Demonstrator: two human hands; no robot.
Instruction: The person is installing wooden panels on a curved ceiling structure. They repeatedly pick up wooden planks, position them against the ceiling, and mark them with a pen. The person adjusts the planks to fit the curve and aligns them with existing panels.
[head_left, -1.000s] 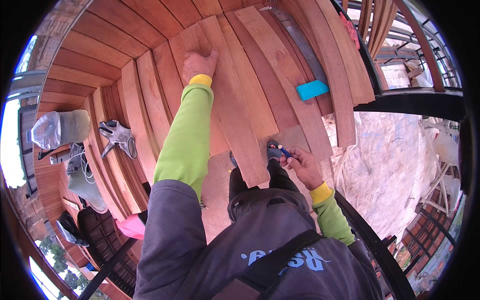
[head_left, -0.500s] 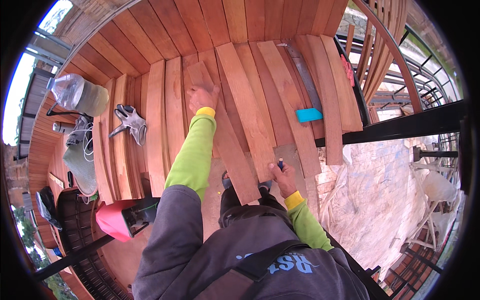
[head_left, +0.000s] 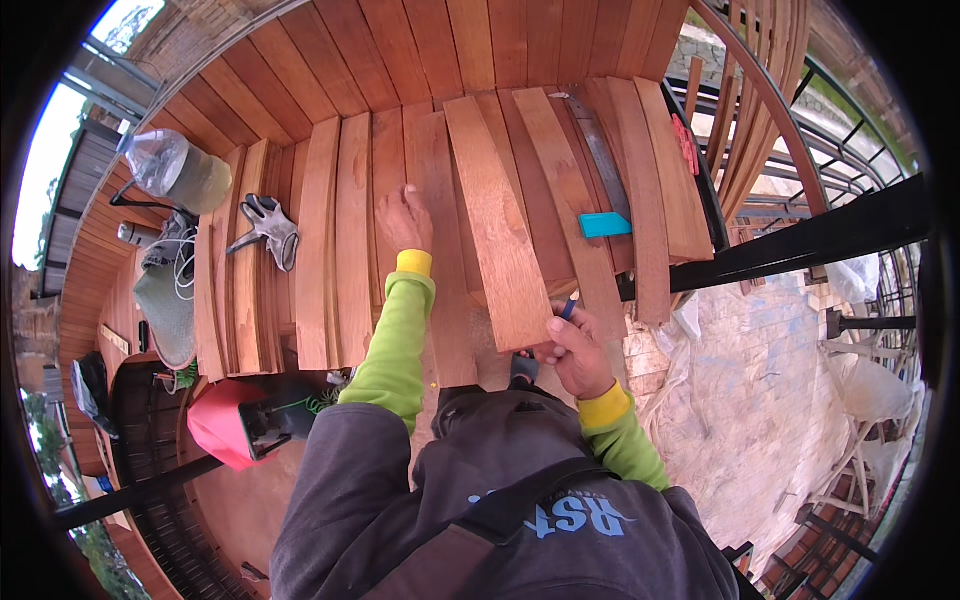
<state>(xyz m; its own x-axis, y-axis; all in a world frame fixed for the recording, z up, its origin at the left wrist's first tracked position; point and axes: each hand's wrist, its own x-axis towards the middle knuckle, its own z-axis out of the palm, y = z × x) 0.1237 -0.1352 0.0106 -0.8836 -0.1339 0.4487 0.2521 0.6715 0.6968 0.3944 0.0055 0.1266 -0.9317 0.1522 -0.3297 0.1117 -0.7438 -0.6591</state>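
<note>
My right hand [head_left: 574, 350] holds a blue pencil [head_left: 569, 309] and grips the lower end of a slanted wooden board [head_left: 497, 220]. Just left of that board, another plank [head_left: 447, 280] lies nearly straight. My left hand [head_left: 405, 219] rests beside this plank on the wooden surface, fingers loosely bent and apart, holding nothing that I can see. More loose planks [head_left: 352, 240] lie side by side to the left and right. A turquoise block [head_left: 605, 225] lies on a plank at the right, near a dark metal strip [head_left: 598, 145].
At left are a water jug [head_left: 180, 170], a grey glove [head_left: 268, 232], cables and a red object [head_left: 225, 425]. A black metal beam [head_left: 775, 245] crosses the right side, above a plastic-covered floor [head_left: 740, 390]. Long wooden strips [head_left: 755, 130] stand at back right.
The plank that was under my left hand has straightened. My left hand has moved down and off it. My right hand has taken the end of the board to the right.
</note>
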